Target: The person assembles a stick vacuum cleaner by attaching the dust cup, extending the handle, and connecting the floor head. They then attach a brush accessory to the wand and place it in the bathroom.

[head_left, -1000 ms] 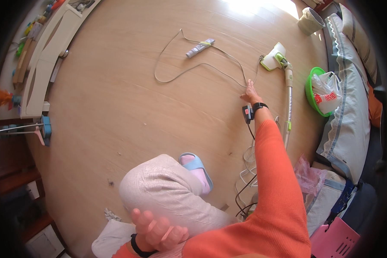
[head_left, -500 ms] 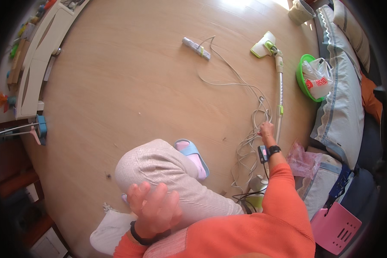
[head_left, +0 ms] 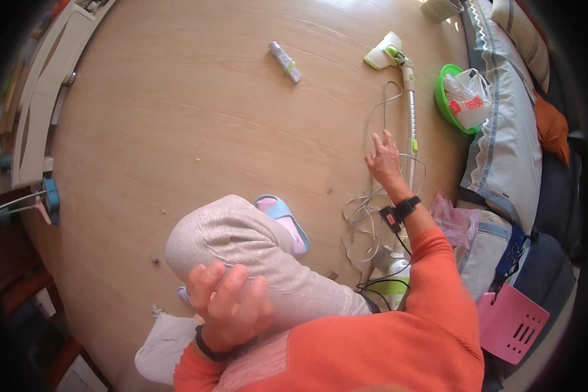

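Observation:
My right hand (head_left: 384,161) is stretched out over the floor with its fingers apart, above a loose grey-white power cord (head_left: 367,212). A strand of the cord passes by the fingertips; I see no grip on it. Just right of this hand runs the silver tube of a vacuum cleaner (head_left: 411,117), from its white and green floor head (head_left: 382,52) down to a green and white body (head_left: 393,282), partly hidden by my sleeve. Over my bent knee in grey trousers, my left hand (head_left: 232,304) holds its fingers loosely bent and apart, with nothing visible in them.
A grey-white power strip (head_left: 285,62) lies on the wooden floor (head_left: 176,117). On the right, a green basin (head_left: 445,108) with a white plastic bag stands beside the sofa (head_left: 509,130). A pink plastic basket (head_left: 515,323) is at the lower right, a white cabinet (head_left: 36,111) at the left.
My right hand has opened and moved forward and a little left. The cord has been drawn away from the power strip and now lies nearer the vacuum tube. My left hand stays over the knee.

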Available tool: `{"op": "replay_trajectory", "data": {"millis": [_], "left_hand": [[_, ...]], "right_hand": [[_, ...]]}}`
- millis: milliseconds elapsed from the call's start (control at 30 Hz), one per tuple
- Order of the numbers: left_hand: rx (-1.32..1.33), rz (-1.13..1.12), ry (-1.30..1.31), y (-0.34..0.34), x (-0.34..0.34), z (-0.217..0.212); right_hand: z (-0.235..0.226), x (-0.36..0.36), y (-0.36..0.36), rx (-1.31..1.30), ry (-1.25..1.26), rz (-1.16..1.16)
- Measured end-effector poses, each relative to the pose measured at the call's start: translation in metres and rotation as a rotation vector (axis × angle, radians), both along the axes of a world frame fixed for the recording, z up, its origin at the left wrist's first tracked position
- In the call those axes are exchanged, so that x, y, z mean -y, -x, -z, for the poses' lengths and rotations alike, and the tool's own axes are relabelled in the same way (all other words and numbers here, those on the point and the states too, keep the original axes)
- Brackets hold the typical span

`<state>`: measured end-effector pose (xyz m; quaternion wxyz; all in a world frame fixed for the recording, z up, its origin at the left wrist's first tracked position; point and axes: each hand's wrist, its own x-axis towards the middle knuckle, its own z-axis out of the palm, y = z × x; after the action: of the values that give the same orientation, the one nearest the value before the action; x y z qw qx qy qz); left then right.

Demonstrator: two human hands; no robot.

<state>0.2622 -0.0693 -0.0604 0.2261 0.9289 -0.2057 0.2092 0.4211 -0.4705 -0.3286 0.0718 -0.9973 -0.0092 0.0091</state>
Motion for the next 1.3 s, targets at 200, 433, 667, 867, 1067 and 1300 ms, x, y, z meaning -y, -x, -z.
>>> {"op": "replay_trajectory", "data": {"millis": [200, 433, 667, 867, 1067, 1300], "left_hand": [[-0.093, -0.002, -0.041, -0.005, -0.003, -0.002], [-0.087, -0.034, -0.048, -0.018, -0.006, 0.007], [-0.129, -0.03, -0.043, -0.02, -0.004, -0.001], [-0.086, -0.057, -0.007, -0.012, -0.002, -0.001], [0.113, -0.121, 0.054, 0.002, -0.008, 0.014], [0.287, -0.157, 0.23, 0.013, -0.02, -0.009]], "right_hand": [[0.077, -0.143, -0.197, -0.34, -0.007, -0.093], [0.112, -0.195, -0.279, -0.637, -0.085, 0.042], [0.172, -0.158, -0.194, -0.068, -0.044, -0.104], [0.137, -0.107, -0.05, -0.439, -0.851, 0.235], [-0.008, -0.107, 0.045, -0.586, -1.787, 0.384], [-0.201, -0.149, 0.087, -0.568, -1.795, -0.246]]}}
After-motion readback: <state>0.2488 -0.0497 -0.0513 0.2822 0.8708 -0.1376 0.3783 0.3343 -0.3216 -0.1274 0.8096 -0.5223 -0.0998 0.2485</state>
